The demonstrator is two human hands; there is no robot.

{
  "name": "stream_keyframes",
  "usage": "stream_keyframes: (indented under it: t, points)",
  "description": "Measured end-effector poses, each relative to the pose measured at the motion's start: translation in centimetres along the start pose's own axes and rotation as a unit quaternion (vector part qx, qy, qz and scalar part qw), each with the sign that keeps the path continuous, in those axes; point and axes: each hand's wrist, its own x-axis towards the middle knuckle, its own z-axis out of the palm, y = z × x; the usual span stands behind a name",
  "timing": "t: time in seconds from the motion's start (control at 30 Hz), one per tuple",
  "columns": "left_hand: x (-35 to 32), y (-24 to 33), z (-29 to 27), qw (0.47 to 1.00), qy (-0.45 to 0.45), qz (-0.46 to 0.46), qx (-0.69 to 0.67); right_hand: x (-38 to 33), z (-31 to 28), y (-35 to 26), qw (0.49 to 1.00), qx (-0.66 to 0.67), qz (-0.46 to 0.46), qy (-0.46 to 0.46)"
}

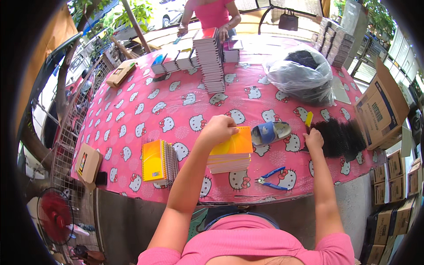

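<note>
- L hand (221, 129): fingers bent down over the far edge of the orange-yellow notebook stack (230, 148), touching its top; can't tell if they're pinching a sheet or book, or just steadying it.
- Stack itself = right under L fingers, on the pink tablecloth (132, 161), extending toward the body.
- R hand (314, 139): fingers curled at the near-L side of the black coil pile (340, 137); whether they've closed on a coil, can't tell, tips hidden/too small.
- Yellow piece (309, 119): just beyond R fingers; contact unclear.
- Blue slipper (270, 132): between the two hands, just R of L fingers.
- Blue-handled cutters (274, 172): nearer the body than R fingers, off to their L; neither hand on them.
- Spiral-edged yellow notebooks (153, 161): left of L fingers & nearer the body, apart from the stack under that hand.
- Well beyond L fingers: tall notebook pile (210, 66), co-worker (212, 15) behind it.
- Step in hand, my read: picking out a coil w/ R while L minds the notebooks, i.e. prob. binding.
- Next move would call for: R fingers parting one coil w/o tangling, L lining up a notebook's edge to meet it.
</note>
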Motion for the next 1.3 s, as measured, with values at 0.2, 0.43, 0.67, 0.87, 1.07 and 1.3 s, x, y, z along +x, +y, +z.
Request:
stream_keyframes:
  t: [0.2, 0.43, 0.67, 0.87, 1.07, 1.3]
  points:
    - [-0.5, -0.6, 0.1, 0.986, 0.11, -0.002, -0.126, 0.1, -2.3, -0.1, 0.999, 0.041, 0.019, -0.014]
    - [-5.3, 2.5, -0.8, 0.953, 0.249, 0.169, -0.03, -4.5, -5.8, -3.0, 0.949, 0.241, -0.18, 0.096]
    - [-6.8, 3.4, -0.2, 0.935, 0.293, 0.201, -0.017, -12.4, -13.5, -13.7, 0.797, 0.47, -0.378, -0.033]
    - [-6.7, 2.9, 0.2, 0.925, 0.307, 0.221, -0.023, -11.9, -14.6, -14.5, 0.826, 0.411, -0.386, 0.008]
    - [-6.6, 2.9, 0.5, 0.917, 0.318, 0.24, -0.022, -10.1, -14.9, -14.4, 0.751, 0.471, -0.4, -0.231]
    - [-7.4, 3.1, 0.8, 0.932, 0.303, 0.199, -0.014, -11.4, -15.7, -15.2, 0.781, 0.37, -0.489, -0.119]
